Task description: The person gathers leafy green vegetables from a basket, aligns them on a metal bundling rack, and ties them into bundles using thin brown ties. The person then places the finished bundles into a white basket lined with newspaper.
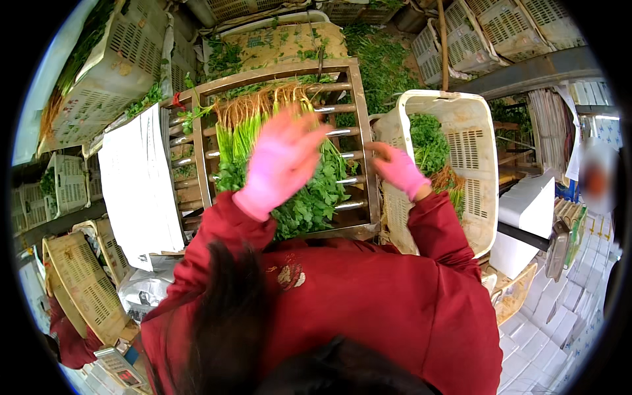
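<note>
Both my hands wear pink gloves. My left hand (286,158), blurred, is over a row of leafy green stalks with brown roots (239,138), which lies on a metal frame with rollers (365,148); its fingers look spread, and whether it touches the stalks cannot be told. The roots point away from me and the leaves towards me. My right hand (395,168) is at the right edge of the frame, beside a dirty white plastic crate (486,173); its fingers are slightly apart with nothing seen in them. Inside the crate lie more rooted greens (428,140).
A stack of white sheets (140,187) lies over the left side of the rollers. Slotted crates (113,79) rise at the upper left. Loose greens cover the ground beyond the frame. A white foam box (523,222) and a digital scale (118,368) stand at the sides.
</note>
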Tool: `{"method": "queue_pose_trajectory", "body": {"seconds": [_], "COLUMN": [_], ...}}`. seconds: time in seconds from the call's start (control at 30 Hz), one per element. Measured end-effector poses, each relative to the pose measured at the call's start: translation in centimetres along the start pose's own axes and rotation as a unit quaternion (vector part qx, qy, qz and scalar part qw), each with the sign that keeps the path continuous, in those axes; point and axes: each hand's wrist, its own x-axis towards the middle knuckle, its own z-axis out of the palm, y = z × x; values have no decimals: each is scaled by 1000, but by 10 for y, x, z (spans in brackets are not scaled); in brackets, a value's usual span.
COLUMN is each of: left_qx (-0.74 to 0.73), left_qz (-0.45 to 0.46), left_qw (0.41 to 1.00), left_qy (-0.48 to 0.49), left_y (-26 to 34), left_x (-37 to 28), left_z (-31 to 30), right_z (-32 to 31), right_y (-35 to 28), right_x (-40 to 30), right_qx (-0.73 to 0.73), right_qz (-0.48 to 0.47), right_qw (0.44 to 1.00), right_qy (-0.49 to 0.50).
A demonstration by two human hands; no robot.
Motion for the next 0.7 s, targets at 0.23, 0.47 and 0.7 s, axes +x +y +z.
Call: {"method": "queue_pose_trajectory", "body": {"seconds": [0.23, 0.47, 0.7], "left_qx": [49, -20, -129], "left_qz": [-2, 27, 36], "left_qw": [993, 999, 990], "left_qy": [-103, 4, 42], "left_y": [-18, -14, -4], "left_x": [-38, -51, -43], "left_z": [73, 68, 12], "right_z": [26, 27, 48], "right_y": [-25, -73, -99], "right_x": [-3, 99, 138], "right_qx": [27, 130, -15], "right_qz": [12, -35, 35], "right_qw": [999, 991, 999], "right_qy": [17, 2, 9]}}
